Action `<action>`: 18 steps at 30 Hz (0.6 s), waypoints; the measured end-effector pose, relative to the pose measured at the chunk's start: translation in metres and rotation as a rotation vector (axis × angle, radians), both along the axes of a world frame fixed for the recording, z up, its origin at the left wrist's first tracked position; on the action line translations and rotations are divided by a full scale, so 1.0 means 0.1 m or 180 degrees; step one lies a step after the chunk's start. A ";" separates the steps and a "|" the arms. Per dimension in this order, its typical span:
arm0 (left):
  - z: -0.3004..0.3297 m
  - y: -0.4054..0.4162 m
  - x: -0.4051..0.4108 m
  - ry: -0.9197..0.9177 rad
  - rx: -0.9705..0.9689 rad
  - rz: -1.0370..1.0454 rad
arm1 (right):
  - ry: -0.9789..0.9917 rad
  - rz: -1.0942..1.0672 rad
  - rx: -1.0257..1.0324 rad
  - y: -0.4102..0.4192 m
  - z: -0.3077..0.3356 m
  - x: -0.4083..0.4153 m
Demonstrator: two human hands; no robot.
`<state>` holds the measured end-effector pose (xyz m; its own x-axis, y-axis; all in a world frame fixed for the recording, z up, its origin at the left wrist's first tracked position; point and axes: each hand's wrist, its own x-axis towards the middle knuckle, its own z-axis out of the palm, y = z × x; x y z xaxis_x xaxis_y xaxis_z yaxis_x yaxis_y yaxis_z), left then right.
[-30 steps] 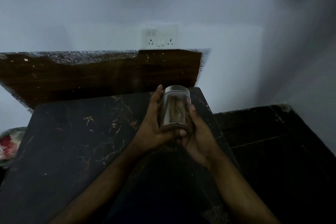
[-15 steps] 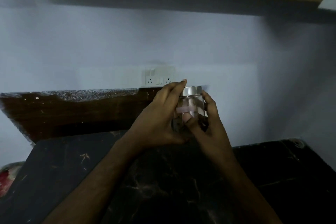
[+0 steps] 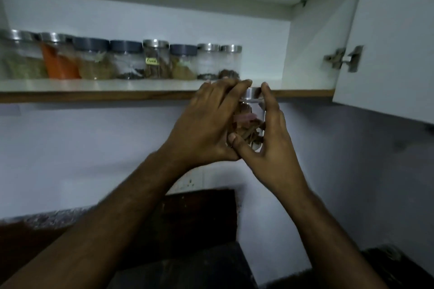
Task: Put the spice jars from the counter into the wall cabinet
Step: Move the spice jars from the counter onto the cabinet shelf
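Item in hand: one spice jar (image 3: 252, 122), clear body with a metal lid, brown stick-like contents, held at centre frame just below the front edge of the cabinet shelf (image 3: 98, 91), its lid level with that edge. Left hand (image 3: 206, 124): fingers curled round the jar's left side, fingertips reaching over the lid. Right hand (image 3: 270, 138): fingers wrapped round the right side, thumb pressed across the lower front of the jar. Wall cabinet (image 3: 307, 37): open, door (image 3: 394, 37) swung out at the right of the frame, hinge visible. Stock already on the shelf: a row of jars (image 3: 122, 61) running from the left edge to about mid-frame, some with metal lids, some with dark lids, one bearing a yellow label. Bare shelf shows at centre right, between the last jar in the row and the cabinet's side wall. Desk (image 3: 211, 265): dark surface at the bottom of the frame, dim. Step judged: lifting the jar to shelf height, not yet placed. Next move likely calls for raising the base clear of the shelf edge, then pushing the jar inward onto the bare stretch beside the row without knocking its neighbour.
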<state>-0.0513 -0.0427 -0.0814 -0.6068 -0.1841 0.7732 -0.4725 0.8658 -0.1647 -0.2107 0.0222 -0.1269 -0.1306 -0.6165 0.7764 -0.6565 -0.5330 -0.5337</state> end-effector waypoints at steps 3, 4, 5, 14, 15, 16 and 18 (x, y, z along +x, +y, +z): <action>0.45 -0.21 -0.29 0.0044 -0.0368 0.0070 | 0.0088 -0.0046 -0.0325 -0.27 0.44 -0.29; 0.57 -0.29 -0.38 0.0021 -0.0435 0.0095 | 0.0105 -0.0044 -0.0382 -0.37 0.54 -0.36; 0.69 -0.37 -0.47 -0.0030 -0.0489 0.0131 | 0.0152 -0.0040 -0.0427 -0.48 0.64 -0.43; 1.05 -1.21 -1.27 -0.0289 -0.0077 0.0505 | 0.0823 -0.0209 0.0112 -1.29 1.15 -1.22; 1.06 -1.27 -1.32 -0.0347 0.0079 0.0496 | 0.0841 -0.0170 0.0132 -1.36 1.16 -1.29; 1.08 -1.33 -1.36 -0.0391 0.0248 0.0436 | 0.0851 -0.0150 0.0151 -1.41 1.17 -1.36; 1.13 -1.42 -1.41 -0.0478 0.0597 0.0302 | 0.0877 -0.0181 0.0260 -1.52 1.20 -1.48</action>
<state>-0.1925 -0.1850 0.0317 -0.6854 -0.3773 0.6227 -0.5355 0.8408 -0.0800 -0.3584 -0.1300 -0.0072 0.0422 -0.6761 0.7356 -0.8103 -0.4539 -0.3707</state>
